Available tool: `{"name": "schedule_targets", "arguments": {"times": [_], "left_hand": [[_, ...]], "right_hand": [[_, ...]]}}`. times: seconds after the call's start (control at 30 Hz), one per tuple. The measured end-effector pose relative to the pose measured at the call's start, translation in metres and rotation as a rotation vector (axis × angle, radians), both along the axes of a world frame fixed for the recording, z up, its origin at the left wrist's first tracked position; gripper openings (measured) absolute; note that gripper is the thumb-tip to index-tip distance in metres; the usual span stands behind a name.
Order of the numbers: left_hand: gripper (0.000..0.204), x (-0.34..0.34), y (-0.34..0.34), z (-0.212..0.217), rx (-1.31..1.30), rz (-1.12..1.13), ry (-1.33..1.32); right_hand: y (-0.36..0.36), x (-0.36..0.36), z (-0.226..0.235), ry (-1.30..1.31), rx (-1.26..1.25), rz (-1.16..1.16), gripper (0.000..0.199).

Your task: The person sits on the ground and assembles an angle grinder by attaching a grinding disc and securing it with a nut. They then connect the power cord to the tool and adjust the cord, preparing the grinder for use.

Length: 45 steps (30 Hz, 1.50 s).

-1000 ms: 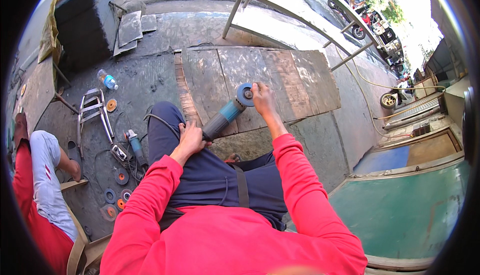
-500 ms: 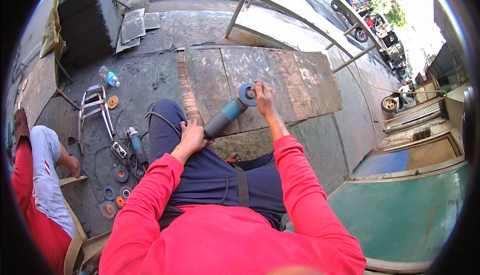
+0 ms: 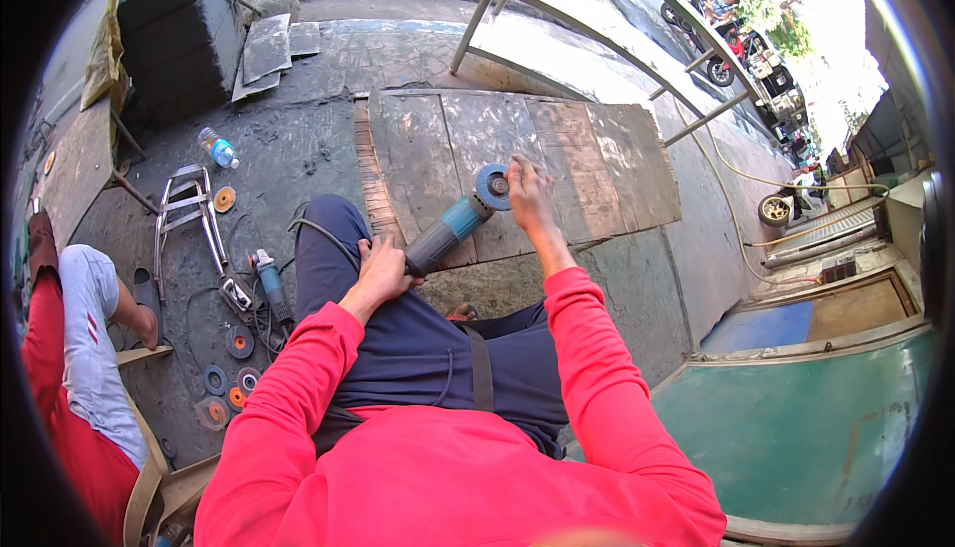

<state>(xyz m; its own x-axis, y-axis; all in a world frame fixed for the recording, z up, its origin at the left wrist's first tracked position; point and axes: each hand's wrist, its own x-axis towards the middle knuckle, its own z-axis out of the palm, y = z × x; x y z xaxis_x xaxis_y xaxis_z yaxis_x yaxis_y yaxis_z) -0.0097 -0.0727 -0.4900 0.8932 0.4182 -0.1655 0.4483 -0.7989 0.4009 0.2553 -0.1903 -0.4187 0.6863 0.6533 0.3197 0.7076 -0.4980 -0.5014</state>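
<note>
An angle grinder [image 3: 448, 232] with a blue-and-dark-grey body lies slantwise over my lap, its head pointing away to the right. My left hand [image 3: 381, 271] grips its rear end by my left thigh. On its head sits a round blue-grey disc [image 3: 487, 185], face up with a dark centre. The fingers of my right hand [image 3: 532, 197] are closed on the right edge of this disc; the fingertips are partly hidden.
Worn wooden boards [image 3: 497, 129] lie before me. On the left are a second grinder [image 3: 271, 283], several loose discs [image 3: 239, 341], a metal frame [image 3: 184, 214] and a water bottle [image 3: 218, 147]. A co-worker's leg [image 3: 99, 338] is far left; a green panel [image 3: 796, 428] stands right.
My right hand has shifted slightly around the disc's edge, its fingers a little higher. My left hand and the grinder stay in place.
</note>
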Motion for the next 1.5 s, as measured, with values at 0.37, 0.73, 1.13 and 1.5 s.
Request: {"name": "schedule_targets", "arguments": {"times": [0.37,0.73,1.13,1.5], "left_hand": [[0.063,0.000,-0.001,0.000,0.006,0.008,-0.009],[0.060,-0.002,-0.002,0.002,0.010,0.018,-0.027],[0.061,-0.001,-0.001,-0.003,0.038,0.020,-0.029],[0.063,0.000,0.000,-0.002,0.028,0.005,-0.005]], "right_hand": [[-0.001,0.007,-0.006,0.188,0.122,0.060,0.043],[-0.006,-0.001,0.014,0.517,0.198,0.014,0.049],[0.000,0.004,0.011,0.037,0.006,0.020,0.053],[-0.001,0.001,-0.002,0.194,0.146,0.037,0.059]]}}
